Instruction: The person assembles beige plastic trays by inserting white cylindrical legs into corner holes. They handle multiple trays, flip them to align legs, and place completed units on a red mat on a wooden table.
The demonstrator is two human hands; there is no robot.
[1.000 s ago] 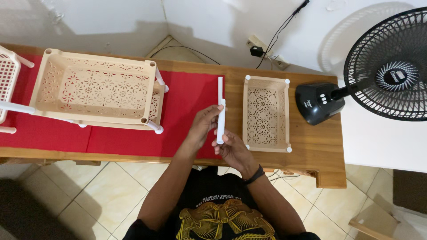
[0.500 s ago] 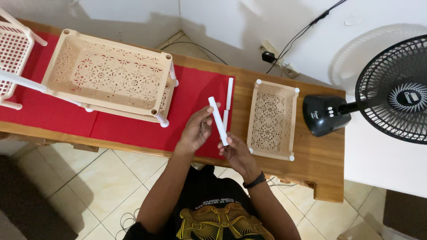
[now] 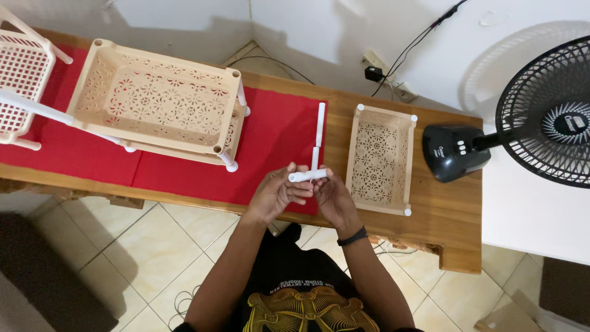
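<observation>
— Both hands are closed on one white tube (image 3: pixel 308 176): left hand (image 3: pixel 279 193) pinching its left end, right hand (image 3: pixel 332 195) taking the right end, over the near table edge.

— Has it moved?

— Yes. A second ago I had it upright, parallel to the two tubes lying on the table. Half a second ago it leaned. Now it lies level, crossways between my fingers. I read that as turning the piece round to check or re-grip it, not as fitting it yet.

— What's around it?

— Two spare tubes (image 3: pixel 319 126) lie end to end just beyond, on the red cloth's (image 3: pixel 276 132) edge. A small beige tray (image 3: pixel 353 154) sits just right, a stacked rack (image 3: pixel 158 104) well left.

— And the room?

— Wooden table (image 3: pixel 442 209), black fan (image 3: pixel 541 117) at right, white wall with a cable, tiled floor below.
</observation>
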